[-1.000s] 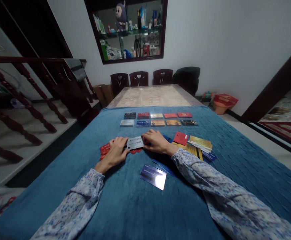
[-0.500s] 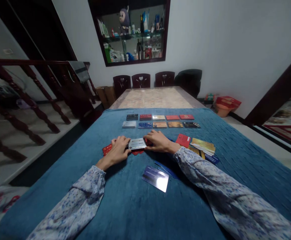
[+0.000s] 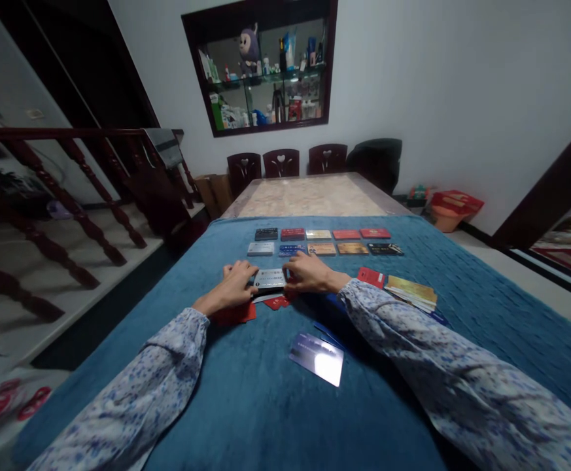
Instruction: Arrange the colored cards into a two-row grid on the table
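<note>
My left hand and my right hand grip a silver-grey bank card from its two short ends. It looks like the top of a small stack, but I cannot tell how many cards are under it. Beneath and in front of it lie loose red cards, and an orange-red card shows below my left wrist. Nearer to me a shiny purple card lies flat, beside blue cards partly covered by my right sleeve.
Two rows of card stacks, such as a black stack and a white one, stand beyond my hands. A red card and fanned gold cards lie right. A blue cloth covers the table's near part.
The whole view has shifted a little. Both hands and the silver card have moved slightly away from me over the cloth. More of the red cards below them now shows.
</note>
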A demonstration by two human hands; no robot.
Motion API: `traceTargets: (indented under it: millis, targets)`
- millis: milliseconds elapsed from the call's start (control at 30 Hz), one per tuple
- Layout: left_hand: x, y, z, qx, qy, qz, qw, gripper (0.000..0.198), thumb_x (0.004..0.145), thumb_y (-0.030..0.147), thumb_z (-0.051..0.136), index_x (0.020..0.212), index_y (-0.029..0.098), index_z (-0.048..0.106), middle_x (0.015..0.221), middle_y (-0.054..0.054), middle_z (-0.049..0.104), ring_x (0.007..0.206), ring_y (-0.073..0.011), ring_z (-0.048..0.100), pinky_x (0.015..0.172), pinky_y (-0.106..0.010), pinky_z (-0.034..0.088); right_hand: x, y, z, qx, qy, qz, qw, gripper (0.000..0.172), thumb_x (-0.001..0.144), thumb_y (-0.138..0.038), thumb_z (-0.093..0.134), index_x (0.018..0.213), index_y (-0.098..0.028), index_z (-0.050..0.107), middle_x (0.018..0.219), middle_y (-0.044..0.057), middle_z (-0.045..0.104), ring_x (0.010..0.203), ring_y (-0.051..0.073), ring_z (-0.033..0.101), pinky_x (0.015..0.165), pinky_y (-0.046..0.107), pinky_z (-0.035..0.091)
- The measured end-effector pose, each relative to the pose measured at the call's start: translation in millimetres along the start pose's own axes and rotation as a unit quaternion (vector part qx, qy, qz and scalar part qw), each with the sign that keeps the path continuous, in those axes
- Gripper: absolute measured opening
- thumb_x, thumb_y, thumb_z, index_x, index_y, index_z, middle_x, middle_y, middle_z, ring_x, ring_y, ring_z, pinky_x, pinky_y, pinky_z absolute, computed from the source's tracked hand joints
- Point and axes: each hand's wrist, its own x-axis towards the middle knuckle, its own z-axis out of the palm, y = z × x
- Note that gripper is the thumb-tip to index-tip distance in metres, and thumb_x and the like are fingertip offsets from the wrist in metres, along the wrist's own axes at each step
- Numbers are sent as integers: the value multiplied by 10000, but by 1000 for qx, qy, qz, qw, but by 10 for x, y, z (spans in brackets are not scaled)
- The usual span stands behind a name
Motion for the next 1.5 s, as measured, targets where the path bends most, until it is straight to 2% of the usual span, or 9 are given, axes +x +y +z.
traceTargets:
  millis: [133,400,667,933,1067,1267,1500]
  targets:
    - [95,-106,-31,0,3,7,1000,331,812,189,639,1140,229,654,1130,-92,629,1130,-313,549,971,-479,390,69,-20,-79,11,-12,13,1000,303,857,-452,716,1045,-214,728,1123,127,713,1133,317,550,919,440,432]
    - [341,-369,-104,25,-4,21,999,425,821,234,614,1246,235,635,1168,-108,618,1144,-329,533,972,-491,398,314,10,-185,3,-11,13,1000,331,869,-460,685,1085,-215,738,1191,141,694,1141,317,564,870,401,473]
    - [563,-380,-244,77,-68,-40,994,461,841,218,584,1302,233,606,1281,-122,582,1251,-331,487,1040,-495,370,588,57,-190,1,-34,36,999,342,879,-436,664,1134,-221,739,1307,157,658,1248,355,525,984,515,473]
    - [778,-444,-233,98,-76,-64,990,498,854,220,581,1351,227,597,1309,-145,605,1264,-353,512,1044,-514,391,808,113,-180,2,-44,55,997,369,868,-408,671,1171,-209,740,1346,166,650,1289,379,501,1023,583,445]
    - [888,-482,-231,97,-76,-69,990,488,854,200,585,1341,233,609,1314,-145,620,1281,-355,519,1054,-518,395,885,104,-215,-7,-46,73,996,377,866,-388,664,1183,-198,736,1366,167,642,1340,385,465,1035,571,448]
    - [1033,-538,-228,91,-75,-76,990,427,834,198,617,1258,224,659,1308,-144,647,1266,-370,544,1060,-545,414,1006,138,-223,-6,-57,89,994,382,863,-371,670,1201,-204,733,1383,165,640,1334,375,485,1046,568,446]
    - [1154,-598,-174,80,-94,-75,989,420,839,187,603,1254,224,657,1300,-132,686,1257,-357,582,1097,-589,396,1134,206,-154,-1,-66,97,993,360,856,-359,680,1172,-204,758,1340,186,669,1316,383,516,1054,574,437]
